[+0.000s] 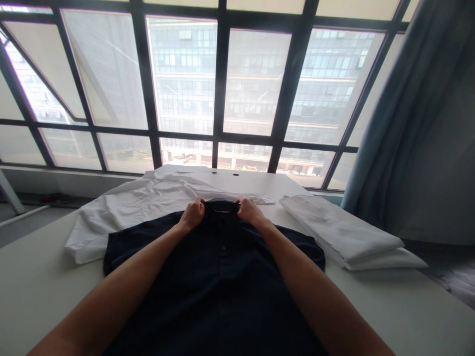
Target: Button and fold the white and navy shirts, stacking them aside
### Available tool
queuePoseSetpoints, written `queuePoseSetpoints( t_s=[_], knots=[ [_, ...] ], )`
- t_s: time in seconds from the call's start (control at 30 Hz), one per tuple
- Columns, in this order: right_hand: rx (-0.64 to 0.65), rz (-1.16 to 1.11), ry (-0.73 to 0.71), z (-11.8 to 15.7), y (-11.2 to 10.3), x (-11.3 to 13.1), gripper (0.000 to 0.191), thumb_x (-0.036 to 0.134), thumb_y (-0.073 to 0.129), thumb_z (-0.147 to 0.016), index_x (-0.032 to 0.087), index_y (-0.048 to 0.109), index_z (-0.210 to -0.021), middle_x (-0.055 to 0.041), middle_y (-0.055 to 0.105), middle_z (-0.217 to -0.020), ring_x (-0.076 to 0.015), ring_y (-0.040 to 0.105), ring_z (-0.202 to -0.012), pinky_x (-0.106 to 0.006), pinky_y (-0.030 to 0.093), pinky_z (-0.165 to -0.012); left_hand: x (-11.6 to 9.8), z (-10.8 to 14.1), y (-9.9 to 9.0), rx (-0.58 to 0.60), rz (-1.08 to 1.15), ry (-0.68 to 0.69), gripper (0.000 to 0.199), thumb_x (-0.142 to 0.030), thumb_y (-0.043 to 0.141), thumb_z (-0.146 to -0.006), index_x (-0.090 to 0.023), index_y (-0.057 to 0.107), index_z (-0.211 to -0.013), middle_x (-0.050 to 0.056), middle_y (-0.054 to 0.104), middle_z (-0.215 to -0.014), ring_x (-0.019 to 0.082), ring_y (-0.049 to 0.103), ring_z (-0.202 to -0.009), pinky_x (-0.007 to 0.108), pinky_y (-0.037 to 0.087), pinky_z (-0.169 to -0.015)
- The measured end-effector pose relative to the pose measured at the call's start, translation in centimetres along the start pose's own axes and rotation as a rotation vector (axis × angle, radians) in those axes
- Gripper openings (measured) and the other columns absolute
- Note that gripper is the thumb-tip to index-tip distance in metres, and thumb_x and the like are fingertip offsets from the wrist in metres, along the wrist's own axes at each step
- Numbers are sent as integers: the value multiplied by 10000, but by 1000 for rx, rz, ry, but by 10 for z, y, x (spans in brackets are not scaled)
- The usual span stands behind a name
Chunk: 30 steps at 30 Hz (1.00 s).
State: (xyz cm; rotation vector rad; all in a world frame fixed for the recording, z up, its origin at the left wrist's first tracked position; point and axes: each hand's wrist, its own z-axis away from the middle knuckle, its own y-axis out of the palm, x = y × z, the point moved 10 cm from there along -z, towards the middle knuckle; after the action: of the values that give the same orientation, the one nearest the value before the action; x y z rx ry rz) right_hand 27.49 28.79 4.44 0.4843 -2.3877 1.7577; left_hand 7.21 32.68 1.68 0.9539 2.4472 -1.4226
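A dark navy short-sleeved shirt (218, 277) lies spread out in front of me, its collar at the far end and a small button showing on the front. My left hand (194, 212) is closed on the left side of the collar. On the collar's right side, my right hand (248, 210) grips the cloth in the same way. Both arms reach forward over the shirt and cover parts of it. Just beyond and to the left, a rumpled white shirt-like garment (129, 202) lies partly under the navy shirt.
A white table (33, 277) carries the clothes. Folded white cloth (341, 227) is stacked at the right. Large dark-framed windows (181, 74) stand behind the table, one pane tilted open at the left. A blue-grey curtain (401, 113) hangs at the right.
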Motion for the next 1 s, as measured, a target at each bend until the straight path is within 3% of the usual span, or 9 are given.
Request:
queuePoseSetpoints(
  t_s=[0.13, 0.27, 0.37, 0.43, 0.57, 0.73, 0.87, 0.93, 1.0],
  knots=[
    [-24, -21, -23, 3, -6, 4, 435, 57, 512, -779, 173, 696, -1156, -120, 704, -1140, -252, 623, -1082, -284, 443, -923, -10, 4, -4, -3, 32, 101, 290, -204, 411, -929, -169, 591, -1155, 104, 709, -957, 259, 663, -969, 380, 500, -871],
    [-61, -12, -15, 5, -13, 7, 351, 98, 504, -803, 184, 732, -1056, -108, 693, -1175, -250, 626, -1046, -289, 447, -904, -22, 5, -12, -45, 51, 241, 152, -218, 494, -885, -208, 614, -979, 93, 676, -1131, 251, 587, -1131, 413, 448, -998],
    [-57, -72, -28, 3, -15, 4, 290, 159, 512, -845, 179, 723, -1042, -103, 694, -1157, -236, 631, -1005, -291, 445, -893, -13, 2, -12, -34, 101, 147, 167, -244, 439, -926, -189, 578, -1000, 113, 697, -1023, 261, 640, -1040, 419, 472, -937],
    [12, -181, -62, 0, -9, -3, 271, 253, 487, -911, 174, 709, -1046, -89, 712, -1084, -213, 638, -957, -284, 453, -874, -6, 1, -11, -21, 111, 86, 213, -287, 389, -963, -181, 560, -1032, 116, 698, -919, 267, 676, -927, 406, 495, -850],
    [193, -307, -77, 0, 19, -31, 395, 421, 382, -995, 190, 686, -1098, -70, 708, -1107, -185, 644, -973, -265, 469, -865, 2, 1, -9, 29, 57, 111, 352, -447, 402, -961, -176, 544, -1134, 117, 696, -965, 273, 670, -938, 391, 489, -833],
    [165, -50, 129, 2, 36, -89, 322, 315, 623, -878, 163, 681, -1156, -99, 707, -1116, -190, 643, -1014, -260, 453, -895, 25, 4, 4, 200, -209, 187, 471, -574, 583, -817, -208, 629, -1111, 111, 665, -1147, 309, 570, -1146, 442, 410, -995],
    [213, 33, 197, 1, 40, -106, 191, 317, 677, -823, 176, 740, -936, -92, 734, -978, -201, 664, -940, -266, 472, -827, 52, 4, 10, 304, -253, 64, 334, -491, 532, -859, -231, 673, -1015, 92, 655, -1196, 304, 554, -1175, 441, 426, -978],
    [234, 52, 220, 0, 37, -109, 144, 304, 687, -810, 180, 734, -867, -87, 735, -917, -204, 672, -905, -265, 477, -794, 54, 3, 6, 281, -212, 23, 281, -427, 526, -868, -214, 662, -991, 96, 682, -1122, 278, 597, -1111, 387, 456, -931],
    [202, 74, 253, 1, 29, -111, 170, 314, 642, -850, 181, 713, -929, -101, 728, -957, -216, 669, -930, -283, 477, -796, 52, 1, -3, 223, -176, -27, 262, -401, 519, -879, -199, 644, -988, 100, 706, -1012, 266, 645, -1002, 348, 479, -852]
  ],
)
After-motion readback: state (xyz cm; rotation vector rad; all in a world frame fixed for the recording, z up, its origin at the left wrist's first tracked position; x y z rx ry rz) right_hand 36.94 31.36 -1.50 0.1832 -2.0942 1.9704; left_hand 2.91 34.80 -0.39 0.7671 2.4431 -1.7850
